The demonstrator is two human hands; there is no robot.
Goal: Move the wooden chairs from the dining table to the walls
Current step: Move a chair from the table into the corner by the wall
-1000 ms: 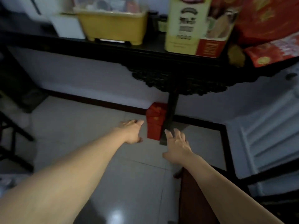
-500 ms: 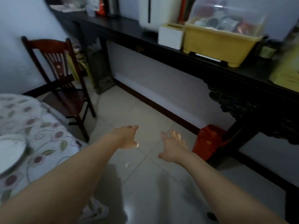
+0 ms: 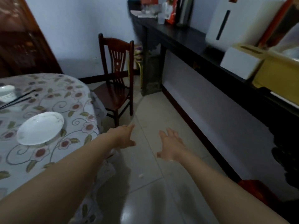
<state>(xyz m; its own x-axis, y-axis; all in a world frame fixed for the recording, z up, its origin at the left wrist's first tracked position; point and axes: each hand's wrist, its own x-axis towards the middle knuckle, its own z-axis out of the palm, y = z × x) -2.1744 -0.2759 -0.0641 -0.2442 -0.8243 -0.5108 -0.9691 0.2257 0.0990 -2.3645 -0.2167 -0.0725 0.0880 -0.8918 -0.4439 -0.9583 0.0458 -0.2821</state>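
Observation:
A dark wooden chair (image 3: 115, 75) with a slatted back stands at the round dining table (image 3: 48, 101), its seat partly tucked against the floral tablecloth. Both my arms reach forward over the tiled floor. My left hand (image 3: 123, 136) is empty with fingers apart, a short way in front of the chair's near legs. Level with it and further right, my right hand (image 3: 171, 144) is also empty and spread.
A white plate (image 3: 40, 127), a bowl (image 3: 7, 92) and chopsticks (image 3: 19, 99) lie on the table. A long dark sideboard (image 3: 182, 36) with boxes and bottles runs along the right wall. A red box (image 3: 257, 189) sits on the floor beneath it.
My view has swung left from the sideboard to the table and chair. The chair now stands nearer the centre of the view. Both hands stay empty and outstretched.

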